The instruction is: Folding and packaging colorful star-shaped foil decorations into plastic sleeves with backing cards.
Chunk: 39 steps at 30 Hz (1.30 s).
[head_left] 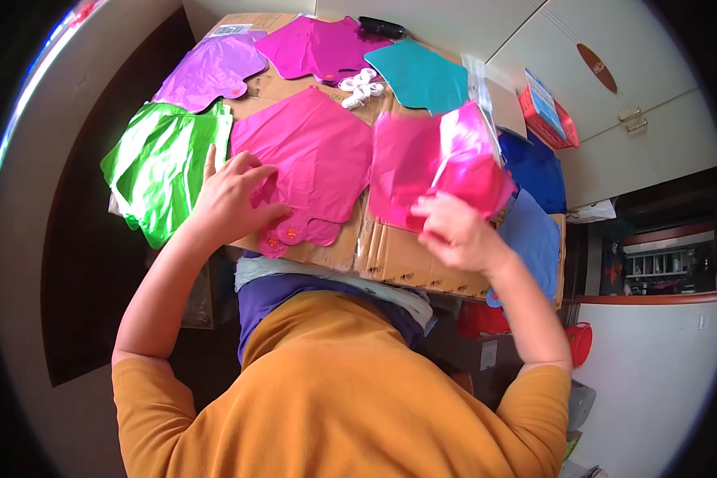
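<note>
A flat pink plastic piece [311, 159] with rounded tabs along its near edge lies in the middle of the cardboard. My left hand [235, 195] is over its left edge, with thumb and fingers apart. To the right, my right hand [458, 231] is closed on the near edge of a shiny pink plastic piece [422, 151], which is partly blurred and catches the light. A shiny green plastic piece [159, 175] lies left of my left hand.
Around the cardboard [422, 259] lie purple [207, 72], magenta [319, 48], teal [422, 76], dark blue [538, 171] and light blue [530, 239] plastic pieces. A white cord bundle [362, 88] and a black object [381, 28] sit toward the back. A red basket [546, 119] stands far right.
</note>
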Tool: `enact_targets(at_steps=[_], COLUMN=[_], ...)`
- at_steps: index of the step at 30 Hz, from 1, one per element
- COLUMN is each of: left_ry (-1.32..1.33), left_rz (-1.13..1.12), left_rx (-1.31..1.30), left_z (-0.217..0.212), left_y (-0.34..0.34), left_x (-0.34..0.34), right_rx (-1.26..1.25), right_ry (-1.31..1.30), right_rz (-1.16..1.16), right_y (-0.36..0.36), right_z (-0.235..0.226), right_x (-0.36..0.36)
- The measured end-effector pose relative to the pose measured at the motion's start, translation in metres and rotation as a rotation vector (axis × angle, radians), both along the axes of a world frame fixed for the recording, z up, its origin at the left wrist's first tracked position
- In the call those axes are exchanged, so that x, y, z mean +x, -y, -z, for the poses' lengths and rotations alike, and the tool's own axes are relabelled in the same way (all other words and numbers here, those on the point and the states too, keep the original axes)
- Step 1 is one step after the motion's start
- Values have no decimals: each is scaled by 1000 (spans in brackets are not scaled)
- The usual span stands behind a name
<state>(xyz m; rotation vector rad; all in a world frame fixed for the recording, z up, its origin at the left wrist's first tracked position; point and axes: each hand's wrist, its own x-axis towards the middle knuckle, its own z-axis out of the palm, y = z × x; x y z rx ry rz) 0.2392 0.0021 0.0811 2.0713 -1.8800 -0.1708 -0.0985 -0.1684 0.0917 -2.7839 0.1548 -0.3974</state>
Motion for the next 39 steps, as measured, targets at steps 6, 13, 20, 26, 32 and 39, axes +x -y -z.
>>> enact_targets(at_steps=[6,13,20,26,32,39], left_ry=[-165,84,311,184,-709,-562], left_rz=[-63,50,202,64,-517,-411], left_rx=[-164,-85,-200,-199,196,27], left_z=[-12,1,10,17,-8,-7], left_y=[-65,-124,-123,-125,-106,-95], left_x=[42,66,62,86,107,117], right_rx=[122,70,281,234,326,283], right_ry=[-64,-30,224,69,91,46], right_rz=[32,17,-423,-394,-401,-334], right_y=[-20,-6,-52,-76,-74,-83], right_z=[15,-13,-12,47,49,40], right_x=[-8,26,234,318,330,328])
